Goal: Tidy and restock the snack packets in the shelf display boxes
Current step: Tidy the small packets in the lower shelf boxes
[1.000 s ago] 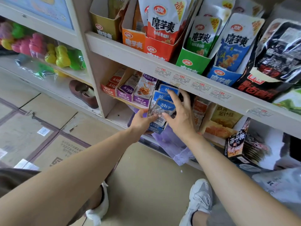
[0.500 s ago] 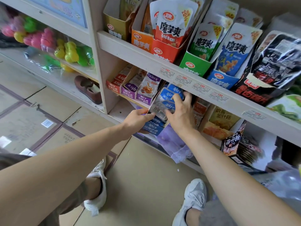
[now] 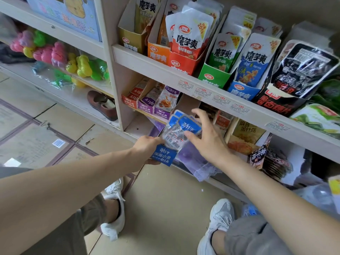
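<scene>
Currently your left hand (image 3: 147,145) grips the blue display box (image 3: 162,157) by its lower corner, holding it just in front of the shelf. Your right hand (image 3: 207,142), fingers spread, steadies the blue packets (image 3: 184,128) inside. They look gathered, but the box isn't yet in its gap beside the purple boxes (image 3: 162,112).

- Left arm stretched forward; left hand (image 3: 147,147) curled, gripping the blue display box (image 3: 162,156).
- Right arm stretched forward; right hand (image 3: 207,140) with fingers spread.
</scene>
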A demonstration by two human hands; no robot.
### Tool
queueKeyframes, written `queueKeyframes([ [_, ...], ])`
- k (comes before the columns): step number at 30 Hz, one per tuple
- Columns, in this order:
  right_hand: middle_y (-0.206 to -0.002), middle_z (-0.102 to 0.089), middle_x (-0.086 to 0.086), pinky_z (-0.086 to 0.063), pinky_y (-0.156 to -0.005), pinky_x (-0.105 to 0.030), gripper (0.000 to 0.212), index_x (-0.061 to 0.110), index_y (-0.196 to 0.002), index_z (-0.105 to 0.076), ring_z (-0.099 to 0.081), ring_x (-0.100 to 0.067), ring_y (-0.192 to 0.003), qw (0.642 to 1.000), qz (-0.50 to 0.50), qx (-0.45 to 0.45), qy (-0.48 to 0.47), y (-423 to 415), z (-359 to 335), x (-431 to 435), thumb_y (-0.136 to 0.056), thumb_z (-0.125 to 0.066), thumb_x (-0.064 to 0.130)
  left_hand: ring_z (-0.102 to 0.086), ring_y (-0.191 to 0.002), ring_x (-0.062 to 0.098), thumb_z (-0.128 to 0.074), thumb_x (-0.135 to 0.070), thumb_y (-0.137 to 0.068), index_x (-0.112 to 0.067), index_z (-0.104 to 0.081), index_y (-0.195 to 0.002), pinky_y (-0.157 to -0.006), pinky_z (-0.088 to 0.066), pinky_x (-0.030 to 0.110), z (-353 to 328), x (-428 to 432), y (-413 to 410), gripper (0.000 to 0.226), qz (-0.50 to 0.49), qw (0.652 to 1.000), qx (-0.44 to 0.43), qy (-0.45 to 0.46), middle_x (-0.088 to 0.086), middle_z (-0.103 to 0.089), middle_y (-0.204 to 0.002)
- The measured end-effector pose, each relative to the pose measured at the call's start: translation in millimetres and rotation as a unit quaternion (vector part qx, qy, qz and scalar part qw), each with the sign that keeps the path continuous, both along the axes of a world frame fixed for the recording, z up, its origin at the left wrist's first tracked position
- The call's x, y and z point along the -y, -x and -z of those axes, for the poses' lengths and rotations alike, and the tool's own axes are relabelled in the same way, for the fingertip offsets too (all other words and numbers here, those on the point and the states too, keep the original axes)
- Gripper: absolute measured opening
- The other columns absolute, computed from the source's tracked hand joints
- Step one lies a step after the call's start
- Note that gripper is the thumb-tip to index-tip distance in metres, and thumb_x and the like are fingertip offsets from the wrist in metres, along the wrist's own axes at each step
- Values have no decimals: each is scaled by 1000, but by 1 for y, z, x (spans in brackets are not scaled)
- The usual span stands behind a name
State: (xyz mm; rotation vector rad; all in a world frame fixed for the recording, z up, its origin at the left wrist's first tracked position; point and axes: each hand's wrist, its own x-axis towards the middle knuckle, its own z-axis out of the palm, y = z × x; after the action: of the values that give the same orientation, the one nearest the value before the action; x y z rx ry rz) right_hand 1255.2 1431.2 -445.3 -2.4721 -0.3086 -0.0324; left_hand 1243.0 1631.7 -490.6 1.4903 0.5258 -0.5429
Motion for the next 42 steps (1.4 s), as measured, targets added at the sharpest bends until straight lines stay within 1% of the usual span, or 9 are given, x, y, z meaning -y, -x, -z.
queueKeyframes([
  [3,-137,-54,3,-43,-101,-27,84,31,-152,-30,-53,-7,-121,998,39,-37,-42,2,10,1,-84,-80,27,-70,-73,14,-62,-23,-98,-14,-67,-103,-67,-62,33,5,4,6,11,-24,999,28,3,6,-73,-89],
  [6,-126,-59,3,-52,-98,-35,70,23,-135,-46,-59,-9,-113,995,50,-25,-79,-3,23,-1,-77,-85,27,-71,-79,13,-58,-23,-100,-20,-67,-104,-68,-61,32,5,6,9,10,-23,998,53,11,3,-74,-92],
  [11,-112,-46,2,-38,-71,0,60,16,-114,-51,-50,-4,-92,997,62,37,-3,-3,16,-10,-70,-90,27,-72,-77,11,-59,-21,-101,-18,-64,-115,-60,-57,27,7,11,24,16,-10,997,68,25,2,-75,-92],
  [17,-103,-51,0,-52,-71,-41,51,15,-108,-49,-56,-19,-86,991,70,98,61,-14,15,-5,-75,-86,27,-71,-83,16,-59,-19,-103,-17,-62,-121,-61,-60,27,3,15,31,19,-25,996,85,33,9,-75,-104],
  [25,-113,-54,3,-51,-86,-43,37,18,-120,-54,-57,-14,-99,997,-63,27,25,-6,10,3,-89,-72,30,-72,-88,18,-57,-19,-104,-20,-59,-127,-70,-61,32,7,18,33,23,-30,995,83,51,8,-73,-108],
  [29,-137,-41,-1,-34,-108,-29,91,31,-158,-16,-43,-13,-127,998,-56,21,16,0,0,10,-88,-74,27,-72,-90,17,-59,-23,-104,-20,-58,-131,-67,-61,31,10,26,33,28,-32,994,63,83,11,-71,-120],
  [33,-151,-33,-3,-24,-117,-30,101,22,-158,-19,-31,-15,-141,997,57,27,-37,-3,0,16,-80,-82,32,-71,-86,17,-56,-13,-103,-20,-56,-135,-66,-63,31,12,31,34,33,-32,993,54,96,13,-69,-124],
  [38,-135,-49,10,-47,-92,-11,87,18,-155,-27,-57,4,-109,976,76,-105,-175,-5,3,14,-86,-78,24,-73,-91,20,-55,-10,-103,-20,-55,-137,-78,-63,38,16,27,42,35,-8,993,54,109,16,-67,-126],
  [42,-127,-62,0,-54,-93,-28,68,16,-145,-42,-64,-7,-108,983,41,-81,-159,-5,10,12,-87,-76,11,-74,-83,15,-56,-20,-105,-20,-58,-133,-79,-62,37,18,25,45,28,0,991,67,112,15,-72,-118],
])
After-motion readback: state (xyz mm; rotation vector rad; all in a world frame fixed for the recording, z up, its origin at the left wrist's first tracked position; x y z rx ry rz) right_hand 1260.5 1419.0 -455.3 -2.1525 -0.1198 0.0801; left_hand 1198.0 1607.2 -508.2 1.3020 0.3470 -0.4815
